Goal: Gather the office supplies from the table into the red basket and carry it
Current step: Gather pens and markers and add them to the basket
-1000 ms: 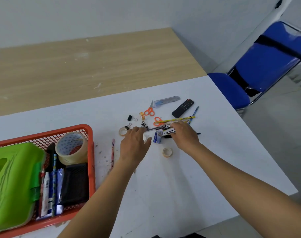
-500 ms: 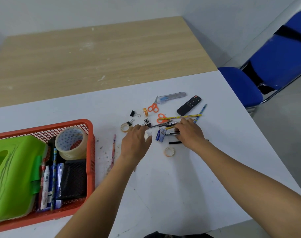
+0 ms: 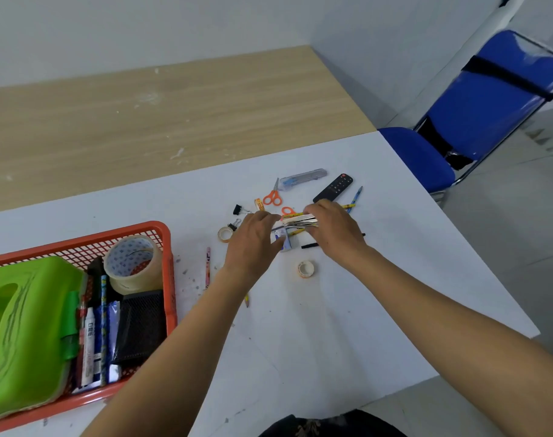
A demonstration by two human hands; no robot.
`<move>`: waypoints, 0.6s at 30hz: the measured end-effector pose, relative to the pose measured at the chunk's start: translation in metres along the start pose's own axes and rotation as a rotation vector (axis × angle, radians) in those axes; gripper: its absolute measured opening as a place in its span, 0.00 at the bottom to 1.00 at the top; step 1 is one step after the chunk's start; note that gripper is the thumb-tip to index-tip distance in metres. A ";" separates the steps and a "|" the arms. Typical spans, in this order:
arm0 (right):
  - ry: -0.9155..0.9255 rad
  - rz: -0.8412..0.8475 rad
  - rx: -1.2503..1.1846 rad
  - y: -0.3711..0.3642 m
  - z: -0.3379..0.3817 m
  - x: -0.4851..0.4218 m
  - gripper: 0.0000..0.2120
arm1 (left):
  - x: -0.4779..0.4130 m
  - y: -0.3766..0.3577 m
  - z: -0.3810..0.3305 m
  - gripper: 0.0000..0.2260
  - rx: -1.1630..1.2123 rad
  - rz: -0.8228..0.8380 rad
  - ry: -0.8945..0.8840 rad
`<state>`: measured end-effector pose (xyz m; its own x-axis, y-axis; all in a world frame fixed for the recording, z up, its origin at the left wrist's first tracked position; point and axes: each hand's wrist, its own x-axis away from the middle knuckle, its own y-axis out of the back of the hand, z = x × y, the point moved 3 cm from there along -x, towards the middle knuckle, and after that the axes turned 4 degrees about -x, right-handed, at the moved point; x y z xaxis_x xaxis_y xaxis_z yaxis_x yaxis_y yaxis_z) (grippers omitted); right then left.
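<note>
A red basket (image 3: 166, 247) stands at the table's left with a green box (image 3: 26, 326), a big tape roll (image 3: 131, 263), pens and a black mesh holder inside. In the middle of the white table (image 3: 331, 326) my right hand (image 3: 335, 231) grips a bundle of pens and pencils (image 3: 298, 223) just above the surface. My left hand (image 3: 253, 238) holds the bundle's other end. Around them lie orange scissors (image 3: 272, 197), a utility knife (image 3: 306, 177), a black remote (image 3: 333, 192), binder clips (image 3: 239, 210), small tape rolls (image 3: 306, 269) and a pink pencil (image 3: 208, 266).
A wooden table (image 3: 158, 121) adjoins the white one at the back. A blue folding chair (image 3: 476, 115) stands off the right corner. The white table's right and near edges drop to a grey floor.
Both hands have closed on the scattered pens and drawn them together into one bundle, raised slightly off the table. The camera view shifted a little.
</note>
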<state>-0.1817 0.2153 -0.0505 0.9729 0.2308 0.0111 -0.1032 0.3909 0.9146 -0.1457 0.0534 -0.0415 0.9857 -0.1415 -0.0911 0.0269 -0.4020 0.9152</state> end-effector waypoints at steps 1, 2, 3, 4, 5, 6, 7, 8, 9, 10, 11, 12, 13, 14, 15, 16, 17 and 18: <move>0.026 -0.004 -0.027 0.002 0.007 0.002 0.16 | 0.001 0.003 0.000 0.20 0.005 -0.008 -0.012; 0.054 -0.006 -0.054 0.003 0.015 0.005 0.17 | 0.004 0.006 0.000 0.20 0.013 -0.017 -0.022; 0.080 -0.004 -0.082 0.004 0.022 0.008 0.17 | 0.006 0.009 0.000 0.20 0.018 -0.025 -0.027; 0.107 -0.003 -0.115 0.004 0.032 0.011 0.17 | 0.010 0.014 0.003 0.20 0.019 -0.033 -0.029; 0.132 -0.005 -0.147 0.004 0.041 0.014 0.17 | 0.013 0.017 0.005 0.19 0.014 -0.040 -0.029; 0.161 -0.009 -0.178 0.004 0.051 0.017 0.16 | 0.017 0.022 0.008 0.17 0.008 -0.048 -0.025; 0.188 -0.016 -0.206 0.003 0.060 0.019 0.16 | 0.021 0.025 0.012 0.16 -0.001 -0.057 -0.020; 0.215 -0.020 -0.230 0.001 0.067 0.021 0.15 | 0.025 0.029 0.015 0.14 -0.008 -0.064 -0.007; 0.241 -0.022 -0.245 -0.001 0.076 0.024 0.15 | 0.031 0.033 0.021 0.12 -0.019 -0.070 0.010; 0.262 -0.022 -0.252 -0.003 0.083 0.026 0.15 | 0.036 0.036 0.026 0.11 -0.027 -0.075 0.027; 0.282 -0.018 -0.254 -0.006 0.091 0.029 0.15 | 0.042 0.040 0.032 0.10 -0.031 -0.076 0.041; 0.296 -0.015 -0.258 -0.008 0.098 0.031 0.15 | 0.047 0.044 0.037 0.10 -0.027 -0.074 0.046; 0.307 -0.011 -0.260 -0.010 0.104 0.033 0.16 | 0.051 0.047 0.042 0.10 -0.017 -0.072 0.050; 0.322 -0.010 -0.264 -0.012 0.113 0.036 0.16 | 0.058 0.052 0.047 0.11 -0.006 -0.076 0.059; 0.333 -0.011 -0.270 -0.014 0.120 0.038 0.16 | 0.063 0.056 0.050 0.11 0.002 -0.082 0.068; 0.349 -0.015 -0.282 -0.016 0.130 0.040 0.16 | 0.070 0.062 0.054 0.10 0.001 -0.095 0.078; 0.360 -0.026 -0.298 -0.017 0.137 0.042 0.16 | 0.075 0.066 0.058 0.09 -0.006 -0.107 0.087; 0.365 -0.037 -0.320 -0.018 0.144 0.044 0.17 | 0.080 0.070 0.062 0.07 -0.016 -0.119 0.104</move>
<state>-0.1075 0.0900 -0.0086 0.8469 0.4867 -0.2143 -0.1835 0.6458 0.7412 -0.0748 -0.0422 -0.0089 0.9874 0.0007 -0.1585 0.1458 -0.3962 0.9065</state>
